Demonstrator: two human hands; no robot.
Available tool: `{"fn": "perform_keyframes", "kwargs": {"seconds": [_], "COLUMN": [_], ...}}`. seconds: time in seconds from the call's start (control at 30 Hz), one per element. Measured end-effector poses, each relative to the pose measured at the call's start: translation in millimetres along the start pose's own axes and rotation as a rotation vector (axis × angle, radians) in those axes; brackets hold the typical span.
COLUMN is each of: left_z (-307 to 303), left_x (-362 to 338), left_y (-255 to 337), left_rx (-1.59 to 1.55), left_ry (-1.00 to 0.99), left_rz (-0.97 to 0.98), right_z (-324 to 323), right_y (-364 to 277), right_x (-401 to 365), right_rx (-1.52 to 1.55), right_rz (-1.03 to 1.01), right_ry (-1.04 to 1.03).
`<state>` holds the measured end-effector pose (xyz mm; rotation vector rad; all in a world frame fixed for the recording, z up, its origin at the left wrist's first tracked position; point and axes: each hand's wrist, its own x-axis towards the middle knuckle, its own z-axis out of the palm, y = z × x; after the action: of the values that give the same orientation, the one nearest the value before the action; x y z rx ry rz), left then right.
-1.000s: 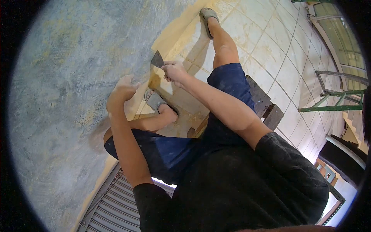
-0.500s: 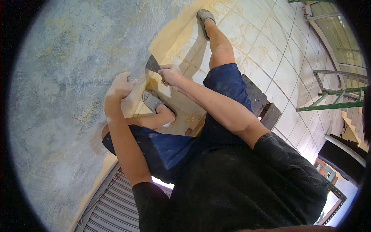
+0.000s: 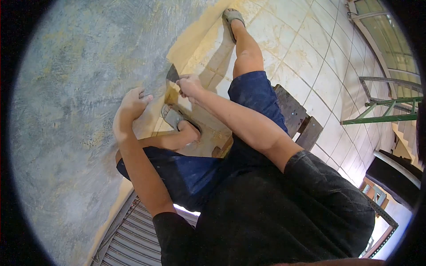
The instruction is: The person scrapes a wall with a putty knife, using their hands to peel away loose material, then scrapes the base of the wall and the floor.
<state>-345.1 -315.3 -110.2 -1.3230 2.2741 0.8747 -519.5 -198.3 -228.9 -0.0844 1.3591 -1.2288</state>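
My right hand point(image 3: 190, 85) is closed around a putty knife point(image 3: 172, 74). Its dark, flat blade lies at the lower edge of the grey-blue coated wall point(image 3: 88, 97), by the yellowish strip point(image 3: 184, 46) along the bottom. My left hand point(image 3: 132, 104) is close against the wall, a little nearer to me, with nothing in it and its thumb apart from the bent fingers. Below the hands, one sandalled foot point(image 3: 172, 116) stands near the wall's base.
I sit on a dark wooden stool point(image 3: 288, 108) over white floor tiles point(image 3: 306, 57) with yellowish smears. My other sandal point(image 3: 233, 18) is farther along the wall. A green metal frame point(image 3: 379, 119) stands at right. A ribbed metal shutter point(image 3: 133, 235) is at lower left.
My right hand and the putty knife have shifted slightly left in view. The left hand has also moved slightly left, its fingers now a little more bent. The view itself has shifted slightly.
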Motion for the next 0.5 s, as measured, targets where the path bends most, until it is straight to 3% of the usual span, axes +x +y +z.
{"fn": "perform_keyframes", "kwargs": {"seconds": [0.07, 0.17, 0.5], "left_z": [-0.2, 0.6, -0.5], "left_x": [-3.0, -3.9, -10.2], "left_y": [1.1, 0.4, 5.3], "left_rx": [-0.06, -0.024, -0.034], "left_ry": [0.041, 0.063, 0.091], "left_rz": [0.028, 0.029, 0.046], "right_z": [1.8, 7.5, 1.1], "right_y": [1.3, 10.0, 0.9], "right_x": [0.5, -9.8, -13.6], "right_rx": [0.039, -0.004, -0.052], "right_rz": [0.031, -0.081, -0.062], "right_ry": [0.002, 0.091, -0.021]}}
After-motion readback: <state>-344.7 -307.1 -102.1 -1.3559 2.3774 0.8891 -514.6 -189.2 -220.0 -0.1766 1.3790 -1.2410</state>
